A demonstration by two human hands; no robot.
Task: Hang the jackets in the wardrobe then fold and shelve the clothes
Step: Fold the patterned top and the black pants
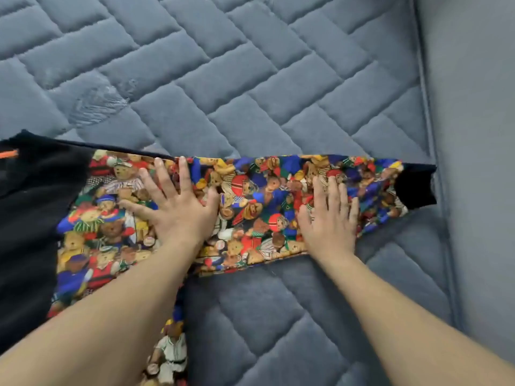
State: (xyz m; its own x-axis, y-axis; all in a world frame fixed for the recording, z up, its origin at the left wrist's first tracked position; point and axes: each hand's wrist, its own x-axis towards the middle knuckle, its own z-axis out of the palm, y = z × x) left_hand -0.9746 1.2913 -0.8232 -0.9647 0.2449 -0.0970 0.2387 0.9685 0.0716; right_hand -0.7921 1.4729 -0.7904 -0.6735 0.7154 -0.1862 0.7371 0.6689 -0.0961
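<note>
Garment: the teddy-bear print top (245,207) lies on the quilted grey bed (223,79), one sleeve stretched out to my right, its black cuff (415,188) close to the bed's right edge.
Left hand: my left hand (175,207) lies flat on the print near where the sleeve meets the body, fingers straight and spread, gripping nothing.
Right hand: my right hand (328,218) presses flat further along the sleeve, fingers straight and close together, holding nothing.
Dark cloth: black fabric (33,218) with an orange tab (9,154) sits at the left; whether it is the same garment or another, I cannot tell.
Progress: I judge I am smoothing the sleeve before folding it in; no fold shows yet.
Left to do: folding and shelving this piece remain. No wardrobe, shelf or jackets are in view, so the hanging part cannot be judged.
</note>
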